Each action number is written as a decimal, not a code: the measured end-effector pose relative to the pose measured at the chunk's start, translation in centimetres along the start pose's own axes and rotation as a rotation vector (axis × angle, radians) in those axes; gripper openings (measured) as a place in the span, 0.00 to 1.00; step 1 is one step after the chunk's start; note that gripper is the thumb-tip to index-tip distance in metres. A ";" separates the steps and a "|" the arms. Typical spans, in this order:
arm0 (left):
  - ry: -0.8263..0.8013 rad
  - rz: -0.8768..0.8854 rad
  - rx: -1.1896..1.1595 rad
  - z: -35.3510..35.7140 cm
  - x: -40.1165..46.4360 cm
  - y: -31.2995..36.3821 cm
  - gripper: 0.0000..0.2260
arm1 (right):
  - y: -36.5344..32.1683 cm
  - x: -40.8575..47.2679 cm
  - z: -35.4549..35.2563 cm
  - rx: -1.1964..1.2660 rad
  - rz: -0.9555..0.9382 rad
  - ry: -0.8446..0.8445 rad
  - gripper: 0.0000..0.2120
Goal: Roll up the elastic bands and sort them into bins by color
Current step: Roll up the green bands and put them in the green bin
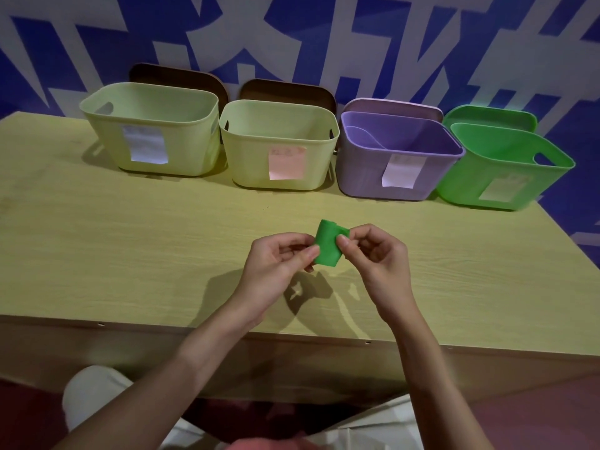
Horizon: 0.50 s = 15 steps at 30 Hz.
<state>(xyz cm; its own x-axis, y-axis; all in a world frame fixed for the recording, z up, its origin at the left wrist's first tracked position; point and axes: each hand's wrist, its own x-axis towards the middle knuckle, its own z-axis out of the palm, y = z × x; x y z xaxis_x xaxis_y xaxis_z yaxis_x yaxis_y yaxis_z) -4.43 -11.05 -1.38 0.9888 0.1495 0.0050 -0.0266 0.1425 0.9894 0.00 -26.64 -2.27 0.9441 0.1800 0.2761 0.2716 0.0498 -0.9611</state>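
Observation:
A rolled green elastic band (pixel 328 243) is held above the middle of the wooden table (pixel 130 254). My left hand (pixel 276 267) pinches its left side with thumb and fingers. My right hand (pixel 376 254) pinches its right upper edge between thumb and forefinger. Four bins stand in a row at the back: a pale green bin (pixel 152 131) with a white label, a second pale green bin (pixel 279 147) with a pink label, a purple bin (pixel 396 157) with a white label, and a bright green bin (pixel 500 167) at the far right.
Lids lean against the blue-and-white patterned wall behind the bins: two brown lids (pixel 178 76), a purple one and a green one. The table's front edge (pixel 292 339) runs just under my forearms. My knees in light trousers show below it.

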 end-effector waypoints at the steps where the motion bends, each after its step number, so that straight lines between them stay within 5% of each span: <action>1: -0.022 -0.015 -0.021 0.1 0.0 0.0 0.07 | -0.1 0.0 0.0 -0.009 -0.002 -0.009 0.06; 15: -0.086 0.067 0.129 0.0 0.6 -0.2 0.09 | -0.1 -0.3 -0.3 0.047 0.014 0.056 0.04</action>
<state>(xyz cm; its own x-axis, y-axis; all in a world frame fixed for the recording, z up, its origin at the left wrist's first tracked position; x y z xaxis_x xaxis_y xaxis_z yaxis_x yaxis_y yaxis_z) -3.85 -10.99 -1.54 0.9945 0.0696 0.0788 -0.0795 0.0077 0.9968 -0.20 -26.98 -2.26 0.9570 0.1259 0.2613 0.2507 0.0940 -0.9635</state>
